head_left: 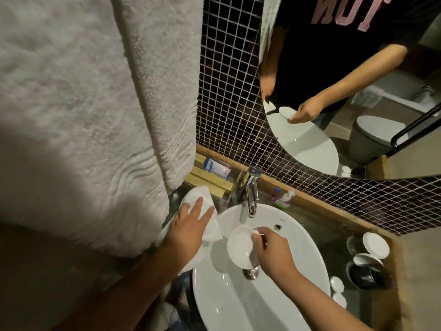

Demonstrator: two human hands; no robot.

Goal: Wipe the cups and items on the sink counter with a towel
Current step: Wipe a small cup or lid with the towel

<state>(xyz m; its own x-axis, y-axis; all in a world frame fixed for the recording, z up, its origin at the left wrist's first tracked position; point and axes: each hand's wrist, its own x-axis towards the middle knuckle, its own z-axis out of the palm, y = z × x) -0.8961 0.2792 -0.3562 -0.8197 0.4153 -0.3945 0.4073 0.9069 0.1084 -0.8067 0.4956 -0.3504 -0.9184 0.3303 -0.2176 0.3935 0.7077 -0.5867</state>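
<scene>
The right hand (pixel 272 253) holds a white cup (pixel 241 247) over the basin of the sink (pixel 298 249), thumb and fingers pinched on its rim at the near side, the cup tipped so its open mouth faces up toward the camera. It looks like glazed ceramic: stiff, probably smooth and slippery if wet, and likely to chip if it dropped onto the hard basin, so a hold with fingers hooked inside the rim and thumb outside seems safer than a light pinch. The left hand (pixel 191 225) lies spread flat, fingers fanned, on a small white towel (pixel 207 211) at the left edge of the sink; the cloth is soft and limp and should be bunched into the palm before it goes into the cup. Room is tight on the left, where a big hanging towel (pixel 83 103) crowds the counter (pixel 334 237), and the tap (pixel 251 194) stands just behind the cup, so a lift toward the wall risks a knock. On the right of the counter sit more pieces, among them a white lid (pixel 375 244) and a dark bowl (pixel 367 275), close together near the wooden edge. The clearest open space is over the basin itself.
</scene>
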